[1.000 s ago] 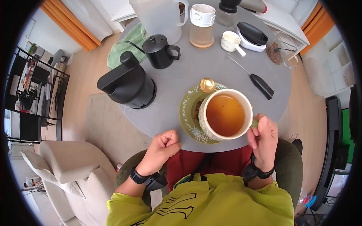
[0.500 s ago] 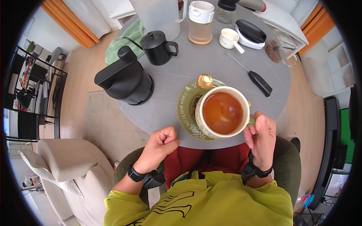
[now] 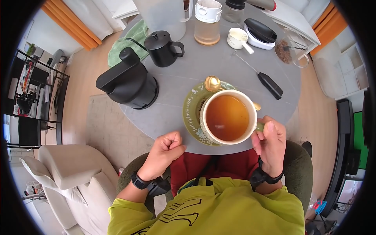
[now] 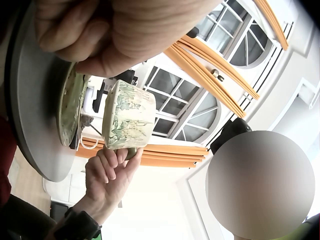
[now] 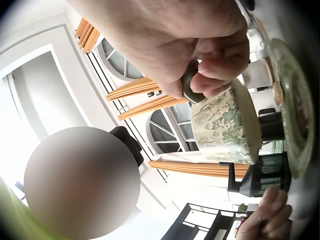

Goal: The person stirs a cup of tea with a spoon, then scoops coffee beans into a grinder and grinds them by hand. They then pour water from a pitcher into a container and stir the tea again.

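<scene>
My right hand (image 3: 271, 143) pinches the green handle (image 5: 191, 82) of a wide cream cup (image 4: 131, 115) with a green plant pattern. Amber tea (image 3: 227, 117) fills much of the cup. Both wrist views show the cup raised above a green lettered saucer (image 3: 189, 113), with a gap between them. Across the saucer lies a golden spoon (image 3: 212, 83), partly hidden by the cup, and dark bits show beside it. At the near table edge, left of the saucer, my left hand (image 3: 166, 150) is curled into a loose fist with nothing in it.
On the grey table (image 3: 172, 94), a black grinder-like appliance (image 3: 133, 86) and black gooseneck kettle (image 3: 163, 49) stand left. A handheld frother (image 3: 270, 86) lies right. Behind are a white measuring cup (image 3: 237, 38), lidded jar (image 3: 207, 27), translucent pitcher (image 3: 160, 15) and green cloth (image 3: 121, 49).
The cup in my right hand has shifted slightly left over the saucer, showing more of the spoon's handle end at its right. The tea's surface has moved. My left hand keeps its pose.
</scene>
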Demonstrator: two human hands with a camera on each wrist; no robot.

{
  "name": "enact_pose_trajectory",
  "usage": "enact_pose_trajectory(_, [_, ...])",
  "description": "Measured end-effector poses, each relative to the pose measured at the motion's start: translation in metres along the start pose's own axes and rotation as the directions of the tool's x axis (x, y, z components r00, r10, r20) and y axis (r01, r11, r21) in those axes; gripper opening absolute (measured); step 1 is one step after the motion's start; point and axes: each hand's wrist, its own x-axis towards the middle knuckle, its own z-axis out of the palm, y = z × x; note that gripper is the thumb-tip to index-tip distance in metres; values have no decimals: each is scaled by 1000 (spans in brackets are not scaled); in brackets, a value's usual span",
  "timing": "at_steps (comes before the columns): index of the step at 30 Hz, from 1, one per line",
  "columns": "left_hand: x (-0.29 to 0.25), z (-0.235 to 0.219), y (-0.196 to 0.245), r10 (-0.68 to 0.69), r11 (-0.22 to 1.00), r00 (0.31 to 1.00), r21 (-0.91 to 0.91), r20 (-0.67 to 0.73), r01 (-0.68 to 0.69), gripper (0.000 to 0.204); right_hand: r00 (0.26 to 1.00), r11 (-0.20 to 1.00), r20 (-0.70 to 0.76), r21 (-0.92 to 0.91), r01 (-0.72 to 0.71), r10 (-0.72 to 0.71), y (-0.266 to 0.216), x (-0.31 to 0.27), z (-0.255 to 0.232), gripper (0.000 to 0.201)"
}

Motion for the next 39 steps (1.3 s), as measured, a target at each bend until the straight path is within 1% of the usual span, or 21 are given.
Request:
enact_pose_trajectory(4, [0, 1, 2, -15, 1000, 1000, -14, -1, 15, 35, 1000, 1000, 2, -1, 25, -25, -2, -4, 1, 43])
enact_pose_trajectory(6, [1, 1, 1, -3, 1000, 1000, 21, -9, 3, 36, 1000, 1000, 7, -14, 22, -22, -4, -6, 1, 44])
enact_pose_trajectory(8, [1, -1, 0, -7, 1000, 1000, 18, -5, 7, 36, 990, 992, 77, -22, 123, -121, -5, -7, -2, 47])
enact_pose_trajectory(9, [1, -2, -1, -8, 1000, 1000, 15, 4, 8, 35, 993, 994, 41, -32, 108, -106, -10, -10, 2, 50])
enact_pose_trajectory(10, [1, -2, -2, -9, 1000, 1000, 15, 0, 9, 35, 994, 994, 43, -29, 105, -104, -11, -11, 3, 50])
enact_pose_trajectory(12, [2, -2, -4, -48, 999, 998, -20, -28, 47, 34, 981, 983, 72, -21, 182, -181, -13, -13, 5, 52])
enact_pose_trajectory(14, [5, -4, -10, -19, 1000, 999, -13, -27, 19, 34, 978, 978, 76, -52, 200, -196, -17, -16, 7, 54])
enact_pose_trajectory(16, [4, -5, -11, 9, 1000, 999, -3, -37, -10, 34, 935, 922, 67, -154, 355, -349, -17, -16, 11, 55])
enact_pose_trajectory(17, [4, -5, -10, 0, 1000, 1000, 5, -26, 0, 34, 945, 941, 41, -86, 326, -324, -11, -21, 9, 57])
enact_pose_trajectory(18, [4, -6, -9, -9, 1000, 1000, 12, -14, 9, 33, 946, 943, 50, -74, 324, -321, -9, -19, 9, 57])
enact_pose_trajectory(20, [4, -8, -13, 5, 1000, 1000, -4, -5, -5, 33, 889, 882, 104, -121, 455, -445, -8, -16, 8, 57])
enact_pose_trajectory(23, [6, -8, -12, -35, 999, 999, -39, -16, 34, 33, 910, 901, 167, -156, 405, -380, -8, -19, 1, 58])
enact_pose_trajectory(25, [7, -10, -13, -24, 1000, 1000, -17, -8, 24, 33, 919, 921, 227, -149, 361, -323, -10, -19, -2, 59])
enact_pose_trajectory(29, [7, -10, -12, -12, 1000, 1000, 13, -13, 13, 34, 909, 915, 248, -147, 376, -334, -16, -12, 2, 59])
enact_pose_trajectory(32, [7, -10, -13, -18, 1000, 999, 8, -29, 18, 34, 911, 907, 225, -167, 387, -347, -16, -10, 6, 58])
enact_pose_trajectory(34, [7, -10, -13, -30, 1000, 999, -9, -38, 30, 35, 937, 915, 104, -202, 349, -334, -15, -12, 10, 59])
enact_pose_trajectory(35, [7, -10, -12, -34, 999, 999, -16, -34, 34, 35, 937, 915, 104, -202, 348, -334, -13, -14, 9, 59])
enact_pose_trajectory(36, [7, -10, -11, -37, 999, 999, -24, -30, 36, 35, 963, 952, 60, -146, 270, -263, -11, -17, 6, 58])
enact_pose_trajectory(37, [7, -10, -9, 2, 1000, 1000, 9, -18, -2, 35, 982, 978, 21, -86, 189, -188, -9, -19, 5, 57])
enact_pose_trajectory(38, [5, -9, -3, -60, 998, 998, -32, -19, 59, 35, 982, 978, 22, -87, 189, -187, -9, -17, 6, 57])
enact_pose_trajectory(39, [6, -9, -3, -48, 999, 999, -19, -17, 48, 35, 988, 987, -29, -42, 153, -155, -10, -12, 6, 55])
